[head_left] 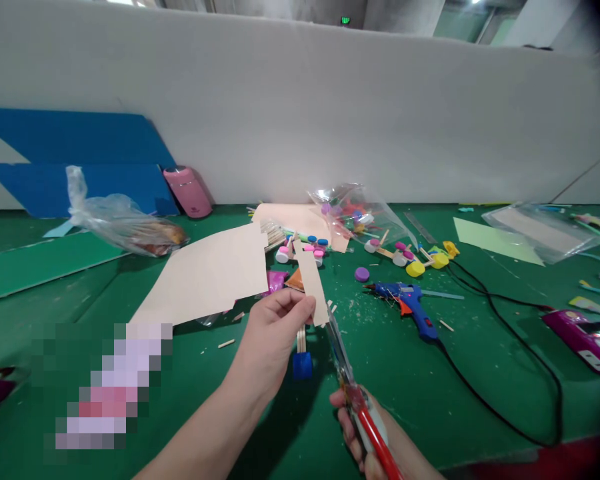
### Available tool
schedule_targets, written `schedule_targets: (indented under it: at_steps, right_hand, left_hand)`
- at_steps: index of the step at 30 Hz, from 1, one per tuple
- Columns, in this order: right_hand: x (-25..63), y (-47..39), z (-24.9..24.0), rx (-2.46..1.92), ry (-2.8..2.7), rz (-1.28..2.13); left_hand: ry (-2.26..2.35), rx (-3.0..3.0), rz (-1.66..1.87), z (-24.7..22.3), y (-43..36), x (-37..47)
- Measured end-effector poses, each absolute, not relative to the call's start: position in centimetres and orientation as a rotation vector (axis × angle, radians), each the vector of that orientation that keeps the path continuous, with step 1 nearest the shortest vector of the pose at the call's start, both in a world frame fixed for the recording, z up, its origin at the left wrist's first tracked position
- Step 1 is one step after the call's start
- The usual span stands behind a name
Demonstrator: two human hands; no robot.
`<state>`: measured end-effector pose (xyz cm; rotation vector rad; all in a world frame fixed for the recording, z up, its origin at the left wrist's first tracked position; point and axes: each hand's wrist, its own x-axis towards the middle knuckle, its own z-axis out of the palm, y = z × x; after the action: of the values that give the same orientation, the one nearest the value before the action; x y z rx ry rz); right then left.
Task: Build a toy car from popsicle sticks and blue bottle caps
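Observation:
My left hand (275,333) pinches a narrow strip of cream card (311,283) between thumb and fingers, holding it upright above the table. My right hand (353,430) is closed round a pair of red-handled scissors (349,377). Their long metal blades point up and away from me, and the tips lie close to the strip's lower right edge; whether they touch it I cannot tell. Just below the strip, a blue cap (303,365) with wooden sticks stands partly behind my left hand. A larger cream card sheet (220,270) with a stepped edge lies to the left.
A blue glue gun (405,300) with a black cable lies on the green table (190,413), right of the scissors. Behind are several coloured caps joined to sticks, a loose purple cap (362,274), a clear plastic bag (370,213) and a pink flask (187,192). A purple power strip (583,340) sits far right.

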<state>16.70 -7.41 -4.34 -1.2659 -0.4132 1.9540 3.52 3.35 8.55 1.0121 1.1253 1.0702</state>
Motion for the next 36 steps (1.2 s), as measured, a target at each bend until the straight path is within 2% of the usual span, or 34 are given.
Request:
schedule_targets:
  at_steps: [10,36]
  right_hand:
    - [15.8,-6.6,-1.5,-1.229,-0.028,2.025]
    - [15.2,-6.8,-1.4,-1.301,-0.059,1.958]
  left_hand:
    - [1.139,1.058,1.064,8.0,3.1,3.9]
    - [1.119,1.007,1.07,7.3,2.9,3.6]
